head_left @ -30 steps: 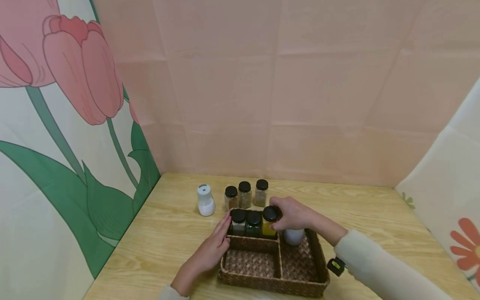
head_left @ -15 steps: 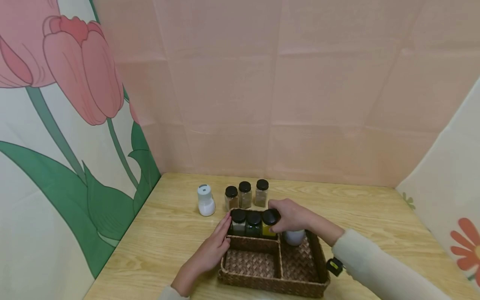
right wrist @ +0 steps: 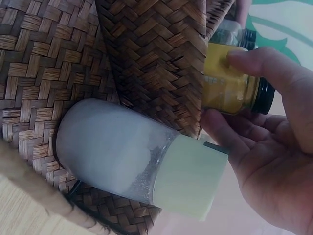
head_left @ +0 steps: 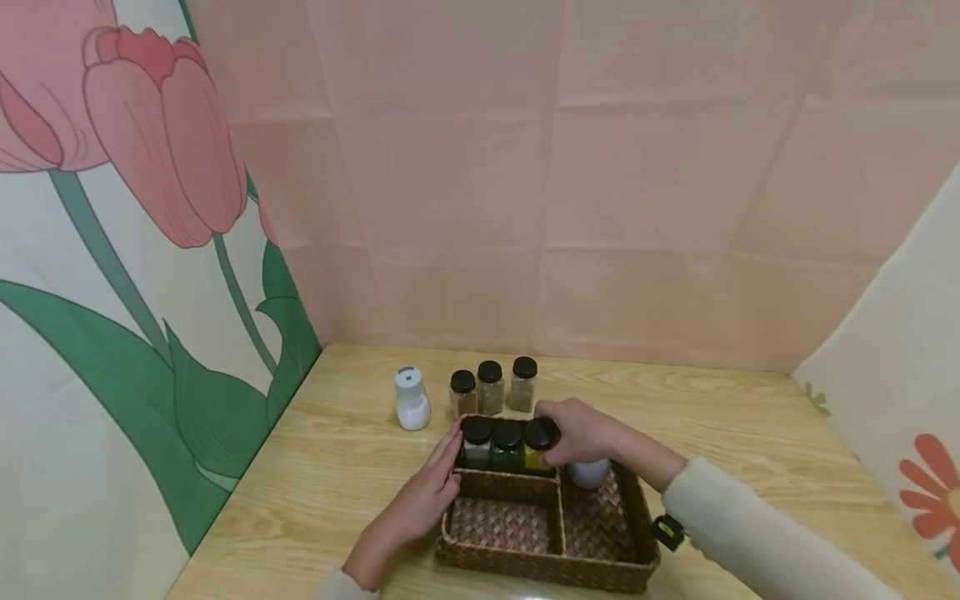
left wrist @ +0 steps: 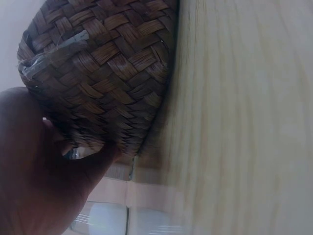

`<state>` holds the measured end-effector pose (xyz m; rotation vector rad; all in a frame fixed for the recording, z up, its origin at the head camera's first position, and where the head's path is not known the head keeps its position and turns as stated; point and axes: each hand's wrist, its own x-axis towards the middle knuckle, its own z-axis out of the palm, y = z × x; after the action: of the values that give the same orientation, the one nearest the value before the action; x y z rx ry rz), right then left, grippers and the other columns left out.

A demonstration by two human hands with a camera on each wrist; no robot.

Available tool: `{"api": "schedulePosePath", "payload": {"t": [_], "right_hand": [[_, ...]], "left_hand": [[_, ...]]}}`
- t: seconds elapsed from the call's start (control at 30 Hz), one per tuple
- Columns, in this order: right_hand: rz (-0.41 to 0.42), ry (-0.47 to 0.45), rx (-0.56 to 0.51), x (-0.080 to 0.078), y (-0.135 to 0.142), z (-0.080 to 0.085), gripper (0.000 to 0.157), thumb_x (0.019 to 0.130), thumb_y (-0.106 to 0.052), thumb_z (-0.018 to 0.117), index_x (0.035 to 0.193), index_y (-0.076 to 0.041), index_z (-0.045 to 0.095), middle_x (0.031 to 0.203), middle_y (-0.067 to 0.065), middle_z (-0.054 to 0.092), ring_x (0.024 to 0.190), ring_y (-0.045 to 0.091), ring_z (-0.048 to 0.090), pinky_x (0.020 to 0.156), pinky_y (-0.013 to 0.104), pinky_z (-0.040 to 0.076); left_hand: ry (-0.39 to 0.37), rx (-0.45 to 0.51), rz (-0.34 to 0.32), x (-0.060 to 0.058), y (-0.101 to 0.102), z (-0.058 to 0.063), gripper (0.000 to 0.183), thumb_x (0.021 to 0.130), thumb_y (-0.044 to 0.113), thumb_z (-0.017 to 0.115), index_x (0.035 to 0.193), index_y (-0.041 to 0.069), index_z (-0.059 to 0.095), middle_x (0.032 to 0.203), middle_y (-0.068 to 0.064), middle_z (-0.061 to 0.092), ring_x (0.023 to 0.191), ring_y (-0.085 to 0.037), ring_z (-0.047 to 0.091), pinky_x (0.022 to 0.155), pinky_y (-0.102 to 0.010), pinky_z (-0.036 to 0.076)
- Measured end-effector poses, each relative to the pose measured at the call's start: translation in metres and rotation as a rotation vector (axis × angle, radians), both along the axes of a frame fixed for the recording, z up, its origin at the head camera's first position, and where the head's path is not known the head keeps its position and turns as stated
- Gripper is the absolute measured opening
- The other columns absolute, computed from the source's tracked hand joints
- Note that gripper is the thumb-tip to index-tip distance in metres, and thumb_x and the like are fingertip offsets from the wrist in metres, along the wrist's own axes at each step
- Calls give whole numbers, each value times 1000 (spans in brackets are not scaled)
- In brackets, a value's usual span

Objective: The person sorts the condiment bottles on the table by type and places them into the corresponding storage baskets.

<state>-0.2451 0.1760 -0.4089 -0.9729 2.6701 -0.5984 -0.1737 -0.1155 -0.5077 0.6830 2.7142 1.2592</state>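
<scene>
The right grip (head_left: pixel 581 429) pinches the yellow jar (right wrist: pixel 225 90) inside the back edge of the basket (head_left: pixel 547 572), short of the back edge of the table (head_left: pixel 337 475); the left grip (head_left: pixel 422 498), straight-fingered, touches the basket's left edge; a hasty withdrawal could tip the white shaker (right wrist: pixel 115 147) (close beside the right).

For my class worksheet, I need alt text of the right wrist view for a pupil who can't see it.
A right hand grips a black-lidded, yellow-filled jar at a woven tray. Across a divider, a white-filled bottle with a pale cap sits in another compartment.
</scene>
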Motion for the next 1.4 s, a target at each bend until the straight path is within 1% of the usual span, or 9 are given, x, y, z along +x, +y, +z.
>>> {"api": "schedulePosePath", "payload": {"t": [0.2, 0.3, 0.43, 0.6, 0.97, 1.2, 1.4], "right_hand": [[8, 3, 5, 1, -1, 0, 37, 78, -21, 84, 109, -12, 66, 90, -6, 63, 74, 9, 56, 63, 29, 47], [24, 16, 0, 3, -2, 0, 36, 78, -21, 85, 108, -12, 69, 91, -7, 65, 75, 8, 56, 64, 28, 47], [37, 43, 8, 5, -2, 0, 32, 78, -21, 85, 104, -14, 69, 89, -8, 64, 74, 7, 55, 63, 28, 46], [39, 36, 25, 6, -3, -2, 31, 79, -21, 85, 104, -15, 67, 88, -9, 63, 72, 6, 55, 61, 28, 46], [-3, 17, 109, 5, -8, -5, 33, 79, -23, 86, 105, -15, 67, 87, -8, 62, 71, 9, 55, 60, 30, 46], [-37, 18, 153, 6, -12, -5, 33, 78, -21, 87, 104, -15, 67, 87, -7, 62, 72, 10, 55, 62, 32, 47], [-64, 1, 177, 7, -16, -5, 33, 78, -21, 86, 105, -15, 67, 88, -6, 62, 74, 12, 55, 65, 35, 47]], "left_hand": [[-2, 3, -2, 0, 0, 1, 64, 107, 20, 41, 164, 13, 13, 172, -1, 4, 155, -22, 14, 122, -52, 24], [-1, -1, 1, 0, 0, 0, 64, 106, 20, 41, 164, 13, 13, 172, -1, 4, 155, -22, 13, 122, -52, 23], [3, -4, 3, 0, 0, 0, 65, 106, 19, 42, 164, 14, 12, 172, -1, 4, 155, -22, 13, 122, -51, 22], [3, -1, 1, 0, 0, -1, 65, 107, 20, 41, 164, 15, 12, 171, 2, 2, 155, -21, 13, 122, -51, 23], [9, -3, -2, 0, -1, -2, 64, 107, 20, 41, 164, 15, 12, 171, 7, 1, 155, -21, 13, 122, -51, 24], [16, -4, -2, -1, 0, -2, 64, 106, 20, 41, 164, 14, 12, 172, 0, 3, 155, -22, 13, 122, -52, 24], [21, -9, -1, -1, 0, -4, 65, 107, 20, 41, 164, 14, 12, 171, 2, 2, 155, -21, 14, 122, -51, 24]]}}
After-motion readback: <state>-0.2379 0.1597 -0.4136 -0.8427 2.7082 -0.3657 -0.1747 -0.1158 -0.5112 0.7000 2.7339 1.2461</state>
